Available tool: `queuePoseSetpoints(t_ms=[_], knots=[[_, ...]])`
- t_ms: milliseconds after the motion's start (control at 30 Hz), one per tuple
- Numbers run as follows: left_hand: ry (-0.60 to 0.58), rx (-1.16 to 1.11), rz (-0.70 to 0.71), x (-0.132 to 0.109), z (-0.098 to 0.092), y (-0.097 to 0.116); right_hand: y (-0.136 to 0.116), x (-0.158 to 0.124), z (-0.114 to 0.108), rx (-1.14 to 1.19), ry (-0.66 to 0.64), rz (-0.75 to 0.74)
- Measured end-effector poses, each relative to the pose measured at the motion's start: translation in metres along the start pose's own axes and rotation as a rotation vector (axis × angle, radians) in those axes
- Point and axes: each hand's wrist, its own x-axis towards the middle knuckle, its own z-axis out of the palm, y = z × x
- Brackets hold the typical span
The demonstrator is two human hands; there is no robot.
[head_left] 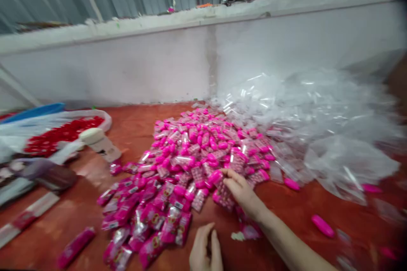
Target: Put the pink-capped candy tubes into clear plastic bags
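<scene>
Pink-tipped, a container (216, 178) is pinched at the heap's (184, 161) near edge by the right hand (241, 191), seemingly endwise because its sides are crowded, while whether anything is gripped by the half-curled left hand (201, 249) before the heap cannot be told.

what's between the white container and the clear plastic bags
In the head view, a stretch of red tabletop, then the heap of pink-capped containers, which meets the bags.

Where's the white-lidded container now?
In the head view, left of centre: the white-lidded container is between the red pieces and the pink pile.
</scene>
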Motion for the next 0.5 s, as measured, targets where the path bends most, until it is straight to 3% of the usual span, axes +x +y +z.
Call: queuePoseSetpoints(t_ms=[100, 233, 367, 500], knots=[[-0.222, 0.033, 0.166, 0.005, 0.010, 0.005, -0.003, -0.023, -0.050, 0.405, 0.028, 0.208], [-0.370, 0.308, 0.335, 0.004, 0.031, 0.014, 0.009, -0.062, -0.091, 0.395, 0.097, 0.251], [-0.465, 0.681, 0.402, -0.004, 0.049, 0.027, 0.025, -0.097, -0.098, 0.130, 0.140, 0.231], [-0.447, 0.775, 0.367, -0.011, 0.055, 0.033, 0.036, -0.114, -0.086, 0.061, 0.209, 0.271]])
